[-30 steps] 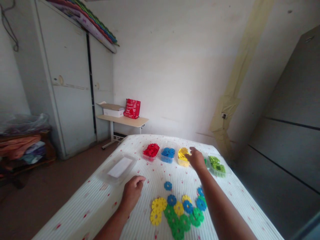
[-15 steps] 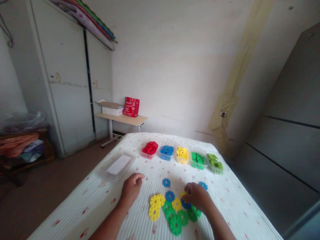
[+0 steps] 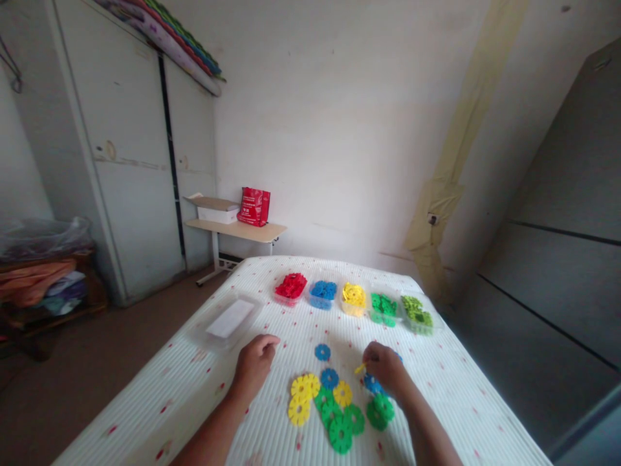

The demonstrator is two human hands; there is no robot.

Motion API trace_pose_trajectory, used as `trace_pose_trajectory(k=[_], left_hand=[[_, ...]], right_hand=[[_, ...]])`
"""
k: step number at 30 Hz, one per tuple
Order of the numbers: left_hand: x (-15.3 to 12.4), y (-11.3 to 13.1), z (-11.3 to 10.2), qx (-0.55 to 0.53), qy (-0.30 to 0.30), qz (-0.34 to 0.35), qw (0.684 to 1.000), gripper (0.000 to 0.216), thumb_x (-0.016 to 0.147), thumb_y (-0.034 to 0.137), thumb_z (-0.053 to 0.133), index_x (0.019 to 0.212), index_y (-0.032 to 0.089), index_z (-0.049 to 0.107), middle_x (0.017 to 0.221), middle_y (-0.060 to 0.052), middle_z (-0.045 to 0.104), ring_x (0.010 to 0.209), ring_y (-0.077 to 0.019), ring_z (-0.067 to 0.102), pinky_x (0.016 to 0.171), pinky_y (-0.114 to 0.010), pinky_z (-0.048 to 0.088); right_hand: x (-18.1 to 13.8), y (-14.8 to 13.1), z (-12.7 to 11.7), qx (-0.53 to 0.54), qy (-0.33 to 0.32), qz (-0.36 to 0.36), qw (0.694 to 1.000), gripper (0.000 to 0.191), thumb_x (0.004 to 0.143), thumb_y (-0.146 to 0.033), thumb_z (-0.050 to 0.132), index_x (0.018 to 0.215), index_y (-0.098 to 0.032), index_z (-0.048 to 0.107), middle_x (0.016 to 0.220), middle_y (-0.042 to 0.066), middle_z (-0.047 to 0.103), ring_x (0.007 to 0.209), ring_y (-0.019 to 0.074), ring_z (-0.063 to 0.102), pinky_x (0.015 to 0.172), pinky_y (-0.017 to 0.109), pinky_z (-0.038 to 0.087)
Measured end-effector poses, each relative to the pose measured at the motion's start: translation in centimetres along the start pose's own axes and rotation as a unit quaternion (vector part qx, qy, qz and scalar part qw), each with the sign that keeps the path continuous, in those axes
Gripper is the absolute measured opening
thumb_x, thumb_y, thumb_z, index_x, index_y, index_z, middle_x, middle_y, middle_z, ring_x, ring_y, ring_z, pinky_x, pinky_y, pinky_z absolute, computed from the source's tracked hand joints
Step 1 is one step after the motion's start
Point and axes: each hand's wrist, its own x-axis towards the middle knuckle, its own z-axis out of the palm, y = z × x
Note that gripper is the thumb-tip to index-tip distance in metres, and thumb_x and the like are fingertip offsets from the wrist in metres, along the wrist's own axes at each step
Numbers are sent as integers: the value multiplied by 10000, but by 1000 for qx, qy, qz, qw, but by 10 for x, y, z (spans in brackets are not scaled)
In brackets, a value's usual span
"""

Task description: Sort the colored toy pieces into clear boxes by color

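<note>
My right hand (image 3: 385, 366) pinches a yellow notched plastic disc (image 3: 360, 368), seen edge-on, just above the cloth. Under and beside that hand lie blue discs (image 3: 373, 384), partly hidden by it. Closer to me are green discs (image 3: 380, 411), with another overlapping green group (image 3: 340, 432) to their left. A single yellow disc (image 3: 342, 393) touches that group, and a blue disc (image 3: 329, 378) is just behind it. Overlapping yellow discs (image 3: 299, 410) lie further left. My left hand (image 3: 255, 364) rests on the cloth, fingers curled closed, nothing visible in them.
Clear tubs stand in a row at the back, holding red (image 3: 291, 285), blue (image 3: 323, 291), yellow (image 3: 354, 296), green (image 3: 384, 304) and light green pieces (image 3: 417, 312). A clear lid (image 3: 230, 320) lies left on the tablecloth (image 3: 194, 388). Behind is a side table (image 3: 259, 233) with a red bag (image 3: 254, 207).
My right hand has lifted a yellow disc off the blue ones and moved slightly away from me, uncovering more of the green discs. My left hand has stayed put.
</note>
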Motion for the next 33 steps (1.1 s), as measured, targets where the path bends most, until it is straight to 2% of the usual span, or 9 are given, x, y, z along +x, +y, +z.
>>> trace_pose_trajectory(k=[7, 8, 10, 12, 13, 18, 24, 28, 33], left_hand=[[1, -4, 1, 2, -1, 1, 1000, 250, 703, 229, 426, 786, 173, 655, 828, -43, 700, 794, -164, 636, 767, -267, 486], [1, -4, 1, 1, 0, 2, 1000, 246, 700, 225, 429, 782, 173, 655, 826, -42, 700, 795, -164, 636, 767, -267, 486], [1, -4, 1, -4, 2, 1, 1000, 235, 693, 215, 437, 771, 177, 655, 821, -38, 701, 797, -164, 636, 769, -266, 484], [0, -3, 1, -6, 3, -2, 1000, 232, 690, 207, 437, 768, 183, 654, 816, -33, 700, 798, -164, 635, 772, -265, 482], [0, -3, 0, -6, 3, -2, 1000, 234, 690, 207, 435, 770, 184, 654, 814, -31, 700, 797, -163, 634, 772, -266, 481], [1, 1, -1, -2, 4, -2, 1000, 236, 686, 214, 432, 759, 183, 654, 806, -32, 700, 783, -162, 633, 756, -263, 484], [0, 1, 0, -15, 12, -4, 1000, 227, 672, 220, 446, 745, 189, 659, 786, -24, 701, 769, -163, 636, 757, -267, 485], [-1, 2, -1, -23, 7, -3, 1000, 221, 685, 230, 445, 749, 185, 652, 796, -32, 699, 784, -167, 635, 760, -270, 483], [0, 7, -2, -3, 2, -8, 1000, 215, 676, 221, 446, 730, 189, 651, 792, -31, 702, 789, -168, 639, 767, -271, 484]], right_hand=[[-4, -9, -8, 35, 89, -15, 995, 90, 701, -148, 462, 658, -180, 533, 613, -21, 573, 607, 102, 516, 546, 182, 334], [-6, -10, -9, 56, 72, -27, 995, 85, 703, -155, 464, 665, -178, 537, 612, -23, 571, 599, 101, 514, 537, 181, 339], [-11, -14, -7, 103, -13, -55, 993, 92, 687, -153, 476, 705, -173, 563, 607, -29, 571, 568, 95, 507, 507, 175, 343], [-17, -18, -1, 114, -105, -74, 985, 184, 644, -119, 486, 773, -174, 605, 617, -32, 587, 550, 89, 508, 482, 167, 337], [-19, -19, 3, 95, -127, -77, 984, 246, 613, -99, 491, 805, -175, 624, 634, -26, 602, 557, 91, 518, 483, 166, 337], [-24, -26, 18, -58, -96, -61, 992, 372, 550, -86, 518, 875, -188, 665, 763, 36, 662, 673, 131, 571, 551, 191, 346], [-22, -30, 19, -110, -94, -50, 988, 275, 551, -91, 515, 775, -192, 640, 753, 24, 657, 674, 132, 558, 509, 204, 273], [-18, -25, 17, -45, -81, -50, 994, 197, 521, -66, 486, 657, -168, 587, 672, -1, 623, 604, 102, 535, 465, 187, 261], [-5, -18, -1, 134, -140, 8, 981, 244, 559, -72, 447, 746, -165, 573, 583, -43, 588, 390, 64, 494, 388, 169, 323]])
